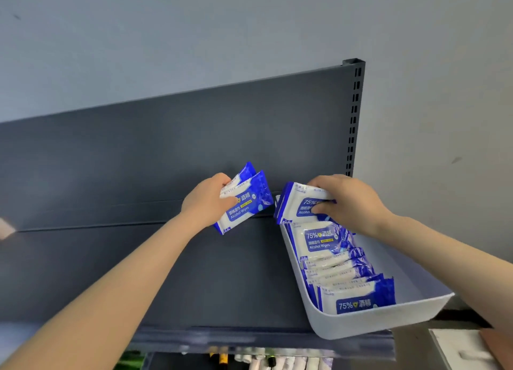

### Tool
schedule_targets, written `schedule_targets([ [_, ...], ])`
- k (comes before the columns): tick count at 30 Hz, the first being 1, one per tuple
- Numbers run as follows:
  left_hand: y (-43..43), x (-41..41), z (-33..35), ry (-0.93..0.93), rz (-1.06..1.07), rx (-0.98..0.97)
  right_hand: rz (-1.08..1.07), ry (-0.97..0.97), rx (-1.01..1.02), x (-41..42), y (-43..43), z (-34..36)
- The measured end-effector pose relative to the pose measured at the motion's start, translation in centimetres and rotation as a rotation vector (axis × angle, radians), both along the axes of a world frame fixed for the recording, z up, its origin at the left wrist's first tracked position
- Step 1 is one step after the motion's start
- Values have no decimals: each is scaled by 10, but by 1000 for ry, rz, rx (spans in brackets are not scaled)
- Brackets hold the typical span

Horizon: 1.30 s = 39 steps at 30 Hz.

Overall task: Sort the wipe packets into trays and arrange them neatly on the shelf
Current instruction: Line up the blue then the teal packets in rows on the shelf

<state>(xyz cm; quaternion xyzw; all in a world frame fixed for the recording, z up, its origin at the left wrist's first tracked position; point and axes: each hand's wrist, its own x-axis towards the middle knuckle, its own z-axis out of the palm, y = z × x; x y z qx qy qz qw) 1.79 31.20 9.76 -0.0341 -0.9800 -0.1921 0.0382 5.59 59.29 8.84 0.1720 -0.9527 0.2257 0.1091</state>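
A white tray (372, 321) sits on the right end of the dark grey shelf (216, 281), its front edge hanging over the shelf lip. A row of several blue-and-white alcohol wipe packets (341, 269) stands inside it. My right hand (347, 200) grips a small stack of wipe packets (298, 200) at the tray's far end, thumb on the front label. My left hand (206, 203) holds two more wipe packets (245, 200) fanned out above the shelf, left of the tray.
The shelf's dark back panel (166, 153) rises behind, with a slotted upright post (354, 114) at its right. Below the shelf lip a lower shelf holds assorted goods (277, 362). A white box (466, 350) lies at the lower right.
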Motion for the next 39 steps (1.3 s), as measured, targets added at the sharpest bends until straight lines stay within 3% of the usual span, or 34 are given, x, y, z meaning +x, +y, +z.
schedule_targets([
  [11, -128, -31, -26, -54, 20, 52, 129, -43, 118, -32, -130, -10],
  [17, -166, -62, -65, -98, -115, 15, 146, -137, 211, -53, -196, -43],
  [32, -164, -122, -132, -134, -340, 99, -103, -258, 288, -71, -260, -115],
  [39, -169, -128, -143, -186, -274, 401, -126, -243, 302, -85, -275, -124],
])
